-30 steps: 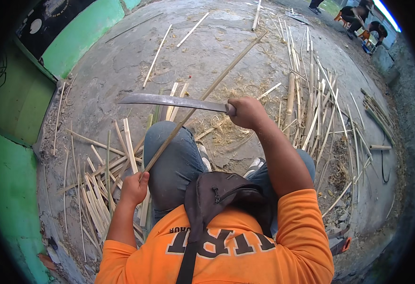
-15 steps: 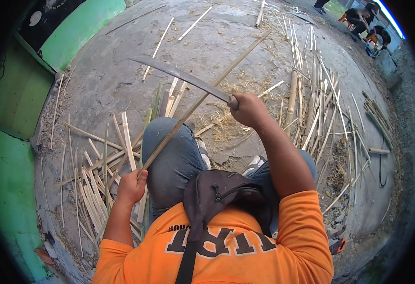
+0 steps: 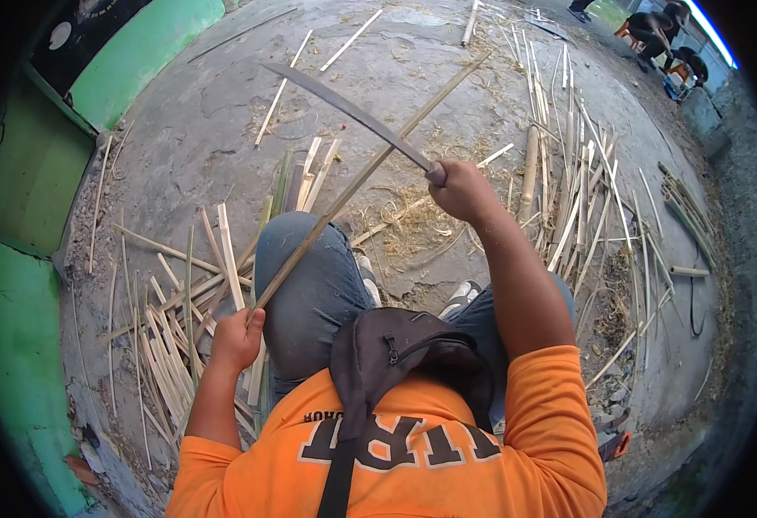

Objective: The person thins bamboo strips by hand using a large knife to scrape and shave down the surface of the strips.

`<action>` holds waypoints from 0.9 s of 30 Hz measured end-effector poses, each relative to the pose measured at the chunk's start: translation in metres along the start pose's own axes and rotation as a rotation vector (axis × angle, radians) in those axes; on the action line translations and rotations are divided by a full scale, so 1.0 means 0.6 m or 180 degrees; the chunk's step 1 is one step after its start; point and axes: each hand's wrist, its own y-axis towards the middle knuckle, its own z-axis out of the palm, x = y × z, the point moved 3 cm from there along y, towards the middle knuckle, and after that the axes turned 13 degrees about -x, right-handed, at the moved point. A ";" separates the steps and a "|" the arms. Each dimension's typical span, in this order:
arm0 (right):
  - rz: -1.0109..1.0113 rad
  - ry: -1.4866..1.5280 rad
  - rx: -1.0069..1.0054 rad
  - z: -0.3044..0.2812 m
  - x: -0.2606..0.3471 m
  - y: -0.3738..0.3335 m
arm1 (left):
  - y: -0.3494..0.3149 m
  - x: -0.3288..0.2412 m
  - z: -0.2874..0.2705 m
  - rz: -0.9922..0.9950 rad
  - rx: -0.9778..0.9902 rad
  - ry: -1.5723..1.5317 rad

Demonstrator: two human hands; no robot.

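Beside my left knee, my left hand [image 3: 238,337] is closed around the near end of a long bamboo strip [image 3: 331,211]. The strip slants over the knee, away and to the right. In front of my right knee, my right hand [image 3: 465,192] grips the handle of a machete [image 3: 348,108]. Its long, slightly curved blade points far left and lies across the strip, seeming to touch it not far from the handle. Pale shavings [image 3: 408,229] are scattered on the ground beyond my feet.
Split bamboo pieces [image 3: 167,363] are heaped by my left leg. More strips [image 3: 581,203] lie on the concrete to the right, near a thick bamboo pole [image 3: 529,173]. A green wall [image 3: 15,345] runs along the left. People [image 3: 655,34] sit at the far right.
My right hand has shifted slightly right and nearer. The machete blade has swung so its tip points more away from me, and it crosses the strip farther along. The left hand stays put.
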 end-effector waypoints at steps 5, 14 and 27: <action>-0.0744 -0.0378 0.0441 0.020 0.074 -0.041 | -0.003 0.000 0.001 -0.0103 0.0089 0.0009; -0.0036 -0.0185 0.0091 -0.025 0.014 0.014 | 0.006 0.015 0.013 0.0093 -0.0071 -0.0338; -0.1232 -0.0667 0.0341 0.005 0.093 -0.028 | 0.006 0.026 0.012 0.0066 0.0036 -0.0234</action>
